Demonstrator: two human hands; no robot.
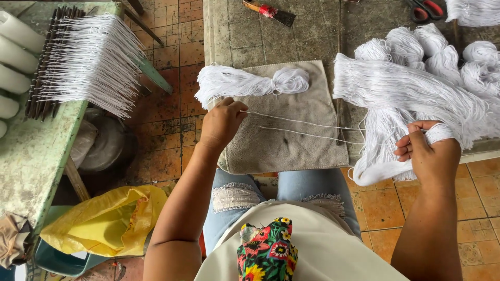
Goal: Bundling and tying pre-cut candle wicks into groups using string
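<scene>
While the left hand (pixel 223 122) pinches thin white strands (pixel 302 127), the right hand (pixel 428 151) grips a thick white skein (pixel 401 91).

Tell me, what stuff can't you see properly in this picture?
All in the head view:
- Red-handled scissors: cut off by the top edge.
- Left hand's fingertips: curled under, so the grip on the thin white strings is hidden.
- Round dark grey pot: partly hidden under the green table.
- White candles: cut off by the left edge.
- Right hand's palm: faces away, wrapped around the white yarn bundle.
</scene>
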